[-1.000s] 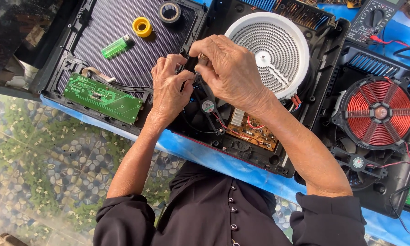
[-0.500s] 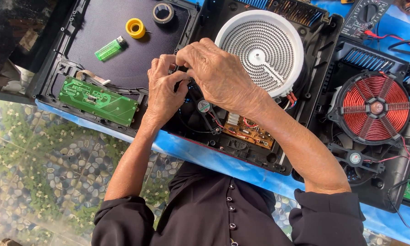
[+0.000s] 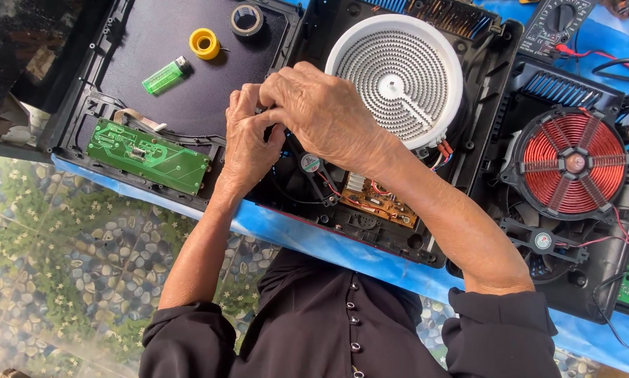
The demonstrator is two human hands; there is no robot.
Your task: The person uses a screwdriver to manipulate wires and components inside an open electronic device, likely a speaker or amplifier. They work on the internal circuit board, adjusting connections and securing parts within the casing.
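A person bends over an opened black cooktop housing point(image 3: 398, 231), both hands at work inside it beside the white spiral heating element point(image 3: 398, 77). The left hand point(image 3: 248, 143) & right hand point(image 3: 321, 112) meet fingertip to fingertip, curled tight on something small at the housing's inner edge, just left of the cooling fan point(image 3: 309, 164); what they pinch is hidden under the fingers, so the grip itself can't be told for sure. Judged from this: the job wants short, steady fingertip moves, wrists braced on the frame, clear of the red wires near the brown circuit board point(image 3: 377, 199).

Labels etc.: a small round sticker marks the fan hub. A green circuit board point(image 3: 146, 157) lies at the lid's near edge w/ white print, too small to tell. A green lighter point(image 3: 164, 77), a yellow tape roll point(image 3: 205, 43) & a grey tape roll point(image 3: 246, 19) sit on the dark lid panel. At right, a red copper coil point(image 3: 573, 164) in a 2nd unit.
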